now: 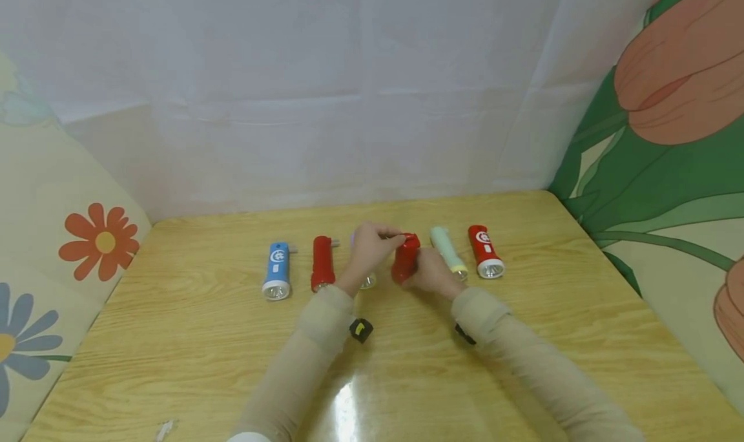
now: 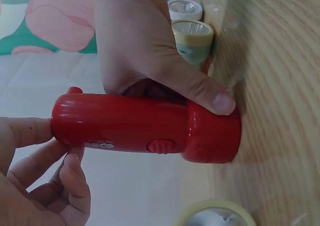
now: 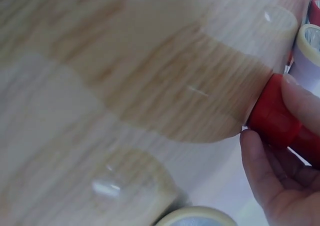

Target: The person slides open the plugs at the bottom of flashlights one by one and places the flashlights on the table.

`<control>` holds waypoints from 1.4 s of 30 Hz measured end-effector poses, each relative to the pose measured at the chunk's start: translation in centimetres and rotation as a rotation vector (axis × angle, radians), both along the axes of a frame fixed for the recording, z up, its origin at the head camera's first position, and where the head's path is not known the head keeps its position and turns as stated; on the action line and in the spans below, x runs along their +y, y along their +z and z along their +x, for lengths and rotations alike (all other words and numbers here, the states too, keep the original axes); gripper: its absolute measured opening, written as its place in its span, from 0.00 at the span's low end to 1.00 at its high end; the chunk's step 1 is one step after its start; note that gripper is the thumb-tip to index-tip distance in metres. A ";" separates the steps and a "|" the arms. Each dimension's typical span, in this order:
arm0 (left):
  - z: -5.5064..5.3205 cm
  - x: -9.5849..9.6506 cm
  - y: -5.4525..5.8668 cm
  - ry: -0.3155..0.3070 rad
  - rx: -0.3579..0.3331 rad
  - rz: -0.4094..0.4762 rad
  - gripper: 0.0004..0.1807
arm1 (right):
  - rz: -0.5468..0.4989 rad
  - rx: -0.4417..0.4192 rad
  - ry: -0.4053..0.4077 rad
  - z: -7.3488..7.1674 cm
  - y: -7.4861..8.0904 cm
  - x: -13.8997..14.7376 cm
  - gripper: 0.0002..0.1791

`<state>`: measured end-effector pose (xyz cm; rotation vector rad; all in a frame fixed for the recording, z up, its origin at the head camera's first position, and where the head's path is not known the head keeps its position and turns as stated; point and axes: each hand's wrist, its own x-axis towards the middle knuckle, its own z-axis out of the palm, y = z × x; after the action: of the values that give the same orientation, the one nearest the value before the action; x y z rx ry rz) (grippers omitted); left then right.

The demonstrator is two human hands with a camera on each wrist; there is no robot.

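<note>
Between my hands a glossy red flashlight (image 1: 404,261) stands head down at the tabletop, its sliding switch visible in the left wrist view. My left hand (image 1: 370,248) pinches the tail end with its fingertips; the hand (image 2: 47,181) shows at the lower left of its own wrist view. Low on the body, my right hand (image 1: 433,273) grips the flashlight around its wide head (image 3: 275,111). A purple flashlight (image 1: 369,280) lies mostly hidden behind my left hand. On the other side, a mint green flashlight (image 1: 446,248) lies close to my right hand.
A blue flashlight (image 1: 278,267) and another red flashlight (image 1: 322,264) lie at the left of the row. A red flashlight with a white rim (image 1: 484,248) lies at the right end. A small pale scrap (image 1: 165,430) is near the front edge. A white cloth backdrop (image 1: 261,138) hangs behind.
</note>
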<state>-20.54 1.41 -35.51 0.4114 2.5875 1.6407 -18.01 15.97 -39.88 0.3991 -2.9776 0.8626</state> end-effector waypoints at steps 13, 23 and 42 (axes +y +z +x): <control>-0.5 0.0 0.8 -0.011 -0.048 -0.076 0.06 | -0.014 0.002 -0.019 0.1 0.0 -0.2 0.24; -0.4 0.3 1.0 0.006 -0.048 -0.100 0.06 | 0.006 0.003 -0.038 0.2 0.2 -0.3 0.24; -0.9 0.7 1.6 0.000 -0.046 -0.222 0.11 | -0.024 -0.009 -0.043 0.4 0.0 -0.3 0.23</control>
<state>-21.45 2.15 -33.91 0.3545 2.6946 1.3251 -17.59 15.62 -39.86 0.3296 -2.9692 0.8972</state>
